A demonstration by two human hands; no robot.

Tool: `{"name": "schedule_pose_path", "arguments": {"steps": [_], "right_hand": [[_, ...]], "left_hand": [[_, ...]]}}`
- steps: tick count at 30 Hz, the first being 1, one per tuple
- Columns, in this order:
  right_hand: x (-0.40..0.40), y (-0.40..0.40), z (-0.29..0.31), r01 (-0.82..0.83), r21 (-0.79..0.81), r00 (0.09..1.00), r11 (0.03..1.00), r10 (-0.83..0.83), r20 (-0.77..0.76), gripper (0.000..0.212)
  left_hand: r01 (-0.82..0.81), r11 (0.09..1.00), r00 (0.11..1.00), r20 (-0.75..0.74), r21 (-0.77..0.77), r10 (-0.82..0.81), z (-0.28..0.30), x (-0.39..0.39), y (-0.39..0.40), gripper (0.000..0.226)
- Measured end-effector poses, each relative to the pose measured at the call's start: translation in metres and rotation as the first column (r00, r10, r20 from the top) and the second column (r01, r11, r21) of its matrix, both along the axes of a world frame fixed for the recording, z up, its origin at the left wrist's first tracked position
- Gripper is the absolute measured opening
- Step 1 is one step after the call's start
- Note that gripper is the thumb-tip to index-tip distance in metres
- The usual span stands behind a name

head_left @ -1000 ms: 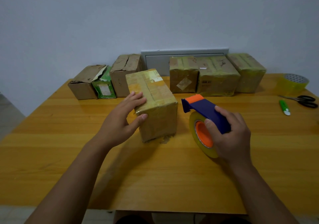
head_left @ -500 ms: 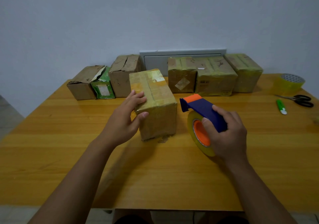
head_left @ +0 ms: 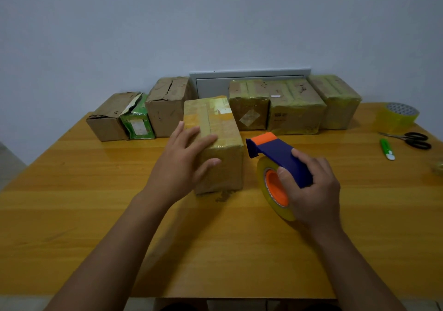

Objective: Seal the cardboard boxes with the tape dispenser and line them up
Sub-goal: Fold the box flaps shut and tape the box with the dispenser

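Note:
A taped cardboard box [head_left: 219, 128] stands in the middle of the wooden table [head_left: 96, 202]. My left hand [head_left: 182, 164] rests on its near left corner, fingers spread over the top and thumb on the front face. Just right of the box, my right hand [head_left: 311, 190] grips the blue and orange tape dispenser [head_left: 278, 157] with its yellowish roll standing on the table. At the back right, three taped boxes [head_left: 294, 105] stand side by side. At the back left stand two untaped brown boxes [head_left: 165, 105] with a green box [head_left: 136, 119] between them.
A spare tape roll [head_left: 396, 116], black scissors [head_left: 412, 139] and a green utility knife [head_left: 386, 149] lie at the table's right edge. A white wall panel [head_left: 249, 80] sits behind the boxes.
My left hand has slid a little further over the box's top. The box and the dispenser stay about where they were.

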State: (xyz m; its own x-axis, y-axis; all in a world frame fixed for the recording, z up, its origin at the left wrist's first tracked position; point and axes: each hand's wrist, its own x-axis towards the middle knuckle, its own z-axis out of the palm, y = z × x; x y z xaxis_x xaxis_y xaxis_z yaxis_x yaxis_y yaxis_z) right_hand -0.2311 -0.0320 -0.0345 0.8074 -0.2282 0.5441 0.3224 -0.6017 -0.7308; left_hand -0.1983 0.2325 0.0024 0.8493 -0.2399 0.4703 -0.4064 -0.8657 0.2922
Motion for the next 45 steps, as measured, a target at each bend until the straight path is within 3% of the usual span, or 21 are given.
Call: {"name": "schedule_pose_path", "arguments": {"steps": [4, 10, 26, 34, 39, 42, 45], "right_hand": [[0.0, 0.0, 0.001, -0.006, -0.016, 1.0, 1.0, 0.006, 0.011, 0.067], [0.001, -0.001, 0.001, -0.021, -0.01, 1.0, 1.0, 0.021, 0.015, 0.067], [-0.001, 0.001, 0.001, -0.013, -0.011, 1.0, 1.0, 0.013, 0.005, 0.057], [0.001, 0.002, 0.006, -0.005, 0.007, 1.0, 1.0, 0.005, 0.005, 0.059], [0.013, 0.015, 0.012, -0.007, 0.03, 0.999, 1.0, 0.006, 0.032, 0.058], [0.028, 0.024, 0.015, 0.005, 0.033, 0.999, 0.999, -0.007, 0.052, 0.055], [0.041, 0.031, 0.016, 0.021, 0.033, 0.998, 0.999, -0.023, 0.062, 0.057]], "left_hand": [[0.001, 1.0, 0.979, 0.206, 0.017, -0.005, -0.007, 0.005, -0.009, 0.046], [-0.013, 0.996, 0.987, 0.158, 0.092, -0.002, 0.003, 0.015, -0.007, 0.045], [-0.062, 0.998, 0.975, 0.214, 0.031, 0.054, -0.002, 0.037, -0.013, 0.038], [-0.149, 0.988, 0.937, 0.326, 0.044, 0.127, -0.005, 0.047, -0.015, 0.031], [-0.296, 0.943, 0.927, 0.282, 0.149, 0.247, -0.011, 0.045, -0.022, 0.044], [-0.263, 0.946, 0.943, 0.258, 0.189, 0.211, -0.02, 0.042, -0.024, 0.058], [-0.222, 0.952, 0.959, 0.222, 0.211, 0.174, -0.024, 0.043, -0.02, 0.058]]}}
